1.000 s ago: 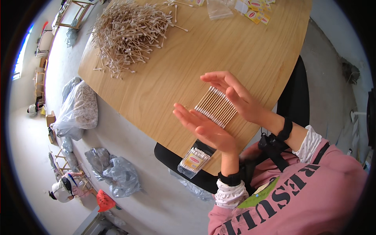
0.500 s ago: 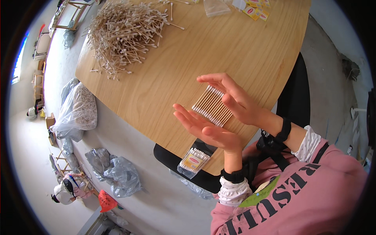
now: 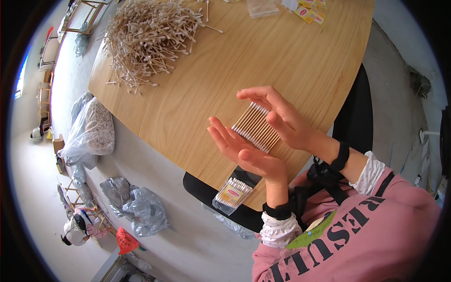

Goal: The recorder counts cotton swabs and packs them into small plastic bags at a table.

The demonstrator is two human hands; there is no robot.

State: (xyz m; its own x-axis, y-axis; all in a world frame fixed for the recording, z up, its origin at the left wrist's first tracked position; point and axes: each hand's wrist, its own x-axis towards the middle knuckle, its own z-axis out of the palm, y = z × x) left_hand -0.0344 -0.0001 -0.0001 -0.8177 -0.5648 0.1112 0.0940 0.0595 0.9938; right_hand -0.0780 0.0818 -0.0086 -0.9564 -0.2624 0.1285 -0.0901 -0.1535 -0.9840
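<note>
A flat, even row of cotton swabs (image 3: 256, 127) lies side by side on the wooden table between my hands. My left hand (image 3: 244, 150) is open along the row's lower-left ends, fingers stretched out and palm turned toward the tips. At the opposite ends, my right hand (image 3: 284, 120) curves over with its fingers extended and thumb apart, so it is open too. Whether either palm presses on the tips cannot be made out. Near the table edge below my left hand sits a clear bag of cotton swabs (image 3: 233, 192) with a yellow-and-white card in it.
A big loose heap of cotton swabs (image 3: 145, 42) covers the table's far left. Yellow cards (image 3: 307, 13) and a clear plastic bag (image 3: 263, 8) lie at the far edge. Filled plastic sacks (image 3: 96, 129) stand on the floor at left, and another person (image 3: 77, 228) is farther off.
My left hand has tilted slightly, its fingers rising a little toward the row. My right hand and the row of swabs stay almost where they were.
</note>
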